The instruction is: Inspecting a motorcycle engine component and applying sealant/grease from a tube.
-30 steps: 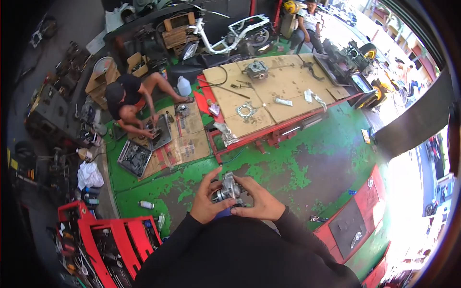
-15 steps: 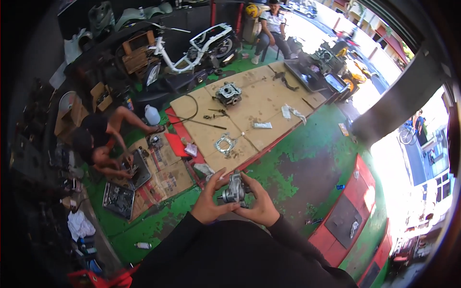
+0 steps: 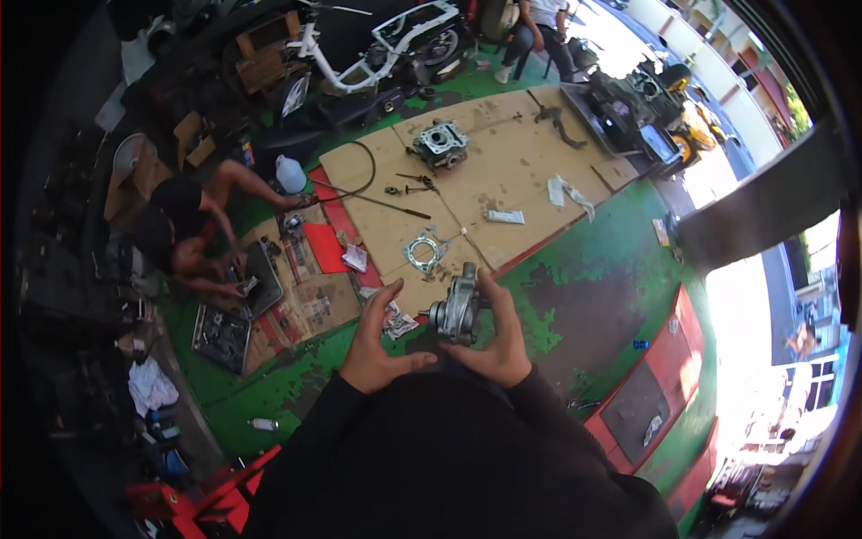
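Two hands work one grey metal engine part (image 3: 456, 310) above a green workshop floor (image 3: 611, 242): the right hand (image 3: 499, 337) curls around it from below and behind, while the left hand (image 3: 375, 349) is spread open, fingertips just beside it. One engine cylinder head (image 3: 440, 142) and one gasket (image 3: 424, 251) lie on cardboard sheets (image 3: 503, 171). One crouching person (image 3: 193, 235) works nearby. Compared with half a second ago, the view has swung left, and the part sits slightly higher.
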Tool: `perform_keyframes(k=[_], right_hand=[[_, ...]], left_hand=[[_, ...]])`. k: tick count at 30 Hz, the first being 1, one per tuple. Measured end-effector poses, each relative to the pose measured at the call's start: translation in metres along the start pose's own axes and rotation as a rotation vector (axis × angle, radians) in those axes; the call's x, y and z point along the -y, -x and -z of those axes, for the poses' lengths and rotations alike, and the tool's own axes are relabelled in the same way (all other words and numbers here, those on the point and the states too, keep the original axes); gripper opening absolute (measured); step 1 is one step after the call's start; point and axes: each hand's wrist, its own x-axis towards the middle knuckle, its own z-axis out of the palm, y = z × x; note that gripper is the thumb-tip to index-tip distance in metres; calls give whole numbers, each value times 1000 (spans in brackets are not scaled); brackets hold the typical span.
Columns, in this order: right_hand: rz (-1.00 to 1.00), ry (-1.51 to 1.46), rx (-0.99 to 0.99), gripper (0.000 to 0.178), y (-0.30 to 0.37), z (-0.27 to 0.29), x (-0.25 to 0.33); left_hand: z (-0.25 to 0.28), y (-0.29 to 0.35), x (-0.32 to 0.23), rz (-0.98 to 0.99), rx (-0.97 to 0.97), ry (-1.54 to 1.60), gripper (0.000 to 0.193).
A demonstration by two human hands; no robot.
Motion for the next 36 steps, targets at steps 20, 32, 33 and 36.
perform_keyframes(k=[20, 32, 33, 36], right_hand=[[264, -500, 306, 101, -111, 30, -87], [-146, -1049, 658, 102, -110, 22, -91], [-218, -1094, 683, 101, -109, 24, -91], [-334, -1204, 733, 100, -110, 30, -93]], left_hand=[[-70, -31, -37, -85, -505, -240, 92], [-94, -10, -56, 4, -707, -174, 73], [-94, -12, -61, 4, -712, -171, 72], [-93, -21, -69, -17, -678, -188, 69]])
